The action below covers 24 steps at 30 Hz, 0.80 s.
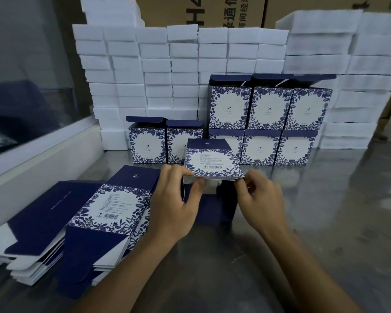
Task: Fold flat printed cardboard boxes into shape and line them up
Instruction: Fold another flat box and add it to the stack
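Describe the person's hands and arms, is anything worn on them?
Both arms are bare as far as the frame shows: no sleeves, gloves, watch or bracelet in view. The left hand and right hand show no rings. Fingernails look short and unpainted. Both forearms enter from the bottom edge.

This looked like a packing room or small warehouse: stacked white foam blocks (158,71) lined the back, big printed shipping cartons (212,12) stood behind them, and flat box blanks (81,224) were piled on a steel worktop (314,222).
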Each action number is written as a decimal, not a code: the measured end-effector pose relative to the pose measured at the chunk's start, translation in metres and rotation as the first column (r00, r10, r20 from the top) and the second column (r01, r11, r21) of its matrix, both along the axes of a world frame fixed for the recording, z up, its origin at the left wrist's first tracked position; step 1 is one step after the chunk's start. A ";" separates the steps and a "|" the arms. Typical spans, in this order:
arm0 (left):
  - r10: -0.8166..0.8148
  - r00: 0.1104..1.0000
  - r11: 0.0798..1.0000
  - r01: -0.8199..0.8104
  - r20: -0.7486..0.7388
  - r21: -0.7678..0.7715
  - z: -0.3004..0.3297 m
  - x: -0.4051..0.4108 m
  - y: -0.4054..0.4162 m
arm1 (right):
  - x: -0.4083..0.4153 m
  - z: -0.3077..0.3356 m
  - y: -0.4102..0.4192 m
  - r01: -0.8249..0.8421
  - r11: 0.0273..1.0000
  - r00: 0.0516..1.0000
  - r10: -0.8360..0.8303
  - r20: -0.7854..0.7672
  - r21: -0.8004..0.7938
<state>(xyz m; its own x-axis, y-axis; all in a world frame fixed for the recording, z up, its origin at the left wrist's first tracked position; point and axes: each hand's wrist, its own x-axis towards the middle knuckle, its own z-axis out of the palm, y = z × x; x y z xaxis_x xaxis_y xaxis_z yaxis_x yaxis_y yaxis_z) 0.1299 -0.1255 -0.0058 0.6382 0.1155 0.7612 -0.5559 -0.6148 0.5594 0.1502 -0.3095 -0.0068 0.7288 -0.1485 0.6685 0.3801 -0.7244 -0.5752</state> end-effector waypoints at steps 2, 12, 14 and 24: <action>-0.002 1.000 1.000 0.002 -0.007 -0.014 0.000 0.000 0.001 | 0.001 -0.002 0.002 0.003 0.999 0.999 -0.001 -0.053 0.033; 0.030 0.999 0.999 -0.030 -0.018 0.022 -0.001 0.001 0.001 | 0.007 -0.007 -0.002 -0.003 1.000 0.971 -0.005 -0.240 -0.031; 0.030 0.999 0.999 -0.030 -0.027 -0.017 -0.001 0.002 0.003 | 0.006 -0.010 -0.002 -0.037 0.996 0.952 0.012 -0.305 -0.076; 0.025 0.997 0.998 -0.029 -0.067 -0.050 -0.003 0.004 0.006 | 0.010 -0.020 -0.005 -0.124 0.978 0.880 0.030 -0.474 -0.168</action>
